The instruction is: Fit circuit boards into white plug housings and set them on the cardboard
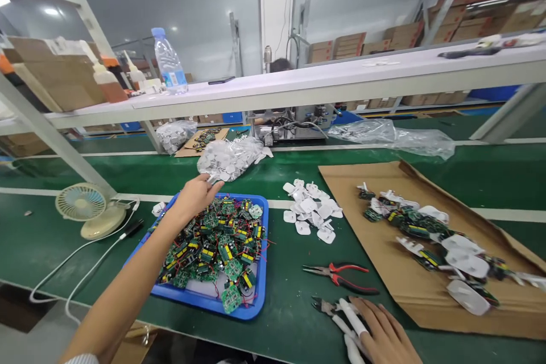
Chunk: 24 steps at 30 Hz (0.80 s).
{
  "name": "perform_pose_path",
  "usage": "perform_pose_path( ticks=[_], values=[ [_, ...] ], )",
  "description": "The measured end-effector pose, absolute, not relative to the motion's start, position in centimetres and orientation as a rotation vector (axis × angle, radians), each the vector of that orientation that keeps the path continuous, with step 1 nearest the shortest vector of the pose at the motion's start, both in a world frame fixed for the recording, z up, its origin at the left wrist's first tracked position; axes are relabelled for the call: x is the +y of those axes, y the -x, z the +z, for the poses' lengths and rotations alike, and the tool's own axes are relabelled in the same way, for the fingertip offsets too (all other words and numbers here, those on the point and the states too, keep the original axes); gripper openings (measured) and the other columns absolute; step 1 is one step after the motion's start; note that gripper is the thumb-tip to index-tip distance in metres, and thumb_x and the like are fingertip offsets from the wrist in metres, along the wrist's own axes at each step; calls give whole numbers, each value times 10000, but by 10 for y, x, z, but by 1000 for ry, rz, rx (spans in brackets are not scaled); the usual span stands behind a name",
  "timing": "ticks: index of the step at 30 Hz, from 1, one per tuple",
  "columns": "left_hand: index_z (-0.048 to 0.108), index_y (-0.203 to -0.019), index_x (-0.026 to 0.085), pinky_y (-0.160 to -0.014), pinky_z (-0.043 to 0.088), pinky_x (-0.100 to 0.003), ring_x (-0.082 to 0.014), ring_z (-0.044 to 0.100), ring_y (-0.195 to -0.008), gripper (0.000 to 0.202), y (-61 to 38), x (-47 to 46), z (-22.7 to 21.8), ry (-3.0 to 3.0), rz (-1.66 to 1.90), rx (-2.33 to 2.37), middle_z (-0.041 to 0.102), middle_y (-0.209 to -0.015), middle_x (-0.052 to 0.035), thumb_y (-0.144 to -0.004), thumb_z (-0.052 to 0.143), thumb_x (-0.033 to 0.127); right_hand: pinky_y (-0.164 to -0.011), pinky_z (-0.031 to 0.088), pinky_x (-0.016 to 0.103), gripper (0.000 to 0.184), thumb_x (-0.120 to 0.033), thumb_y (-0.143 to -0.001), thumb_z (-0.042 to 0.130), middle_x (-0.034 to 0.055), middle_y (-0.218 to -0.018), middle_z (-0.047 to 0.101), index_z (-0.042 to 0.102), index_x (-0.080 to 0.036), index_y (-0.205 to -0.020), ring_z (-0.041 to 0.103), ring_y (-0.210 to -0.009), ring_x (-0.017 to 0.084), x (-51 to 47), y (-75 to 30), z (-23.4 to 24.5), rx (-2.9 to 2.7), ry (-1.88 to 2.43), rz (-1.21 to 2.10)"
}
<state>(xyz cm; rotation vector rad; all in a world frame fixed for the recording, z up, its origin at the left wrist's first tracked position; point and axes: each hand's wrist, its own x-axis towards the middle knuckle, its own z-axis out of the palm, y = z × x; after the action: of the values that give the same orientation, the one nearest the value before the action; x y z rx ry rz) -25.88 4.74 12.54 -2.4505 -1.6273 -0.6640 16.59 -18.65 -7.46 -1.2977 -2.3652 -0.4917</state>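
Observation:
My left hand reaches across a blue tray heaped with green circuit boards. Its fingers are pinched at the near side of a clear bag of white plastic pieces, and a small white piece shows between the fingertips. At the front of the table, my right hand lies palm down with its fingers stretched out, against the white-handled cutters; its thumb is hidden. Red-and-black long-nose pliers lie just beyond. Behind them is a loose pile of white plastic covers.
On the right, a cardboard sheet bears boards joined with white covers. A small fan and white cables stand on the left. Across the back runs a raised shelf with a water bottle. Beneath it lies an empty-looking plastic bag.

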Motion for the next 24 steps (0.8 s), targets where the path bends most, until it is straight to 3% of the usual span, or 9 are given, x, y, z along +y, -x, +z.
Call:
perform_pose_path(
  ticks=[2, 4, 6, 8, 11, 16, 19, 21, 24],
  values=[
    [675, -616, 179, -737, 503, -310, -232, 658, -739, 506, 247, 53, 135, 2504, -721, -1579, 640, -751, -84, -973, 490, 486, -1012, 416, 515, 94, -252, -779, 564, 138, -1254, 644, 655, -246, -800, 527, -1215, 341, -188, -174, -72, -2301, 1416, -469],
    [750, -873, 178, -731, 507, -292, -219, 666, -763, 378, 226, 56, 132, 2661, -793, -1493, 709, -865, -79, -967, 497, 443, -1005, 429, 505, 123, -259, -820, 555, 148, -1255, 635, 674, -230, -833, 527, -1204, 330, -189, -180, -69, -2280, 1473, -465],
    [687, -1212, 189, -750, 518, -296, -220, 685, -798, 363, 194, 56, 117, 2861, -728, -1409, 746, -996, -77, -979, 454, 342, -988, 449, 485, 142, -252, -829, 563, 155, -1254, 630, 690, -212, -879, 536, -1185, 320, -188, -181, -65, -2291, 1453, -476],
    [559, -1394, 176, -752, 528, -316, -247, 704, -826, 447, 156, 57, 95, 2998, -536, -1345, 755, -1007, -89, -971, 433, 246, -987, 459, 473, 194, -226, -820, 565, 158, -1259, 624, 700, -192, -954, 542, -1184, 314, -188, -180, -62, -2272, 1443, -473],
    [609, -1310, 163, -775, 538, -336, -289, 718, -902, 403, 99, 65, 65, 3083, -391, -1223, 752, -983, -110, -922, 498, 166, -1000, 469, 473, 367, -198, -813, 552, 148, -1267, 623, 678, -171, -1156, 553, -1190, 304, -190, -176, -61, -2193, 1468, -433],
    [689, -1161, 188, -894, 550, -376, -260, 726, -928, 315, 29, 92, 51, 3130, -419, -1045, 667, -1174, -133, -911, 515, 108, -1005, 495, 476, 550, -155, -821, 518, 139, -1303, 612, 563, -180, -1369, 561, -1219, 296, -194, -175, -61, -2128, 1487, -390],
    [652, -1259, 149, -913, 565, -439, -267, 733, -892, 385, 13, 99, 59, 3138, -441, -1026, 550, -1345, -203, -878, 605, 124, -1000, 503, 471, 537, -143, -827, 507, 145, -1308, 607, 561, -171, -1360, 556, -1228, 295, -195, -175, -60, -2128, 1475, -398],
    [613, -1319, 119, -993, 535, -463, -309, 705, -1040, 464, 18, 96, 70, 3145, -466, -1031, 492, -1409, -236, -858, 664, 141, -991, 503, 474, 472, -153, -834, 512, 156, -1306, 604, 596, -159, -1298, 557, -1222, 302, -194, -174, -59, -2133, 1452, -403],
    [597, -1341, 141, -1130, 437, -416, -301, 564, -1298, 431, 53, 72, 91, 3165, -524, -1026, 493, -1439, -198, -922, 648, 228, -965, 504, 488, 381, -197, -854, 523, 169, -1274, 609, 624, -156, -1220, 564, -1191, 318, -191, -174, -60, -2137, 1420, -421]
  ],
)
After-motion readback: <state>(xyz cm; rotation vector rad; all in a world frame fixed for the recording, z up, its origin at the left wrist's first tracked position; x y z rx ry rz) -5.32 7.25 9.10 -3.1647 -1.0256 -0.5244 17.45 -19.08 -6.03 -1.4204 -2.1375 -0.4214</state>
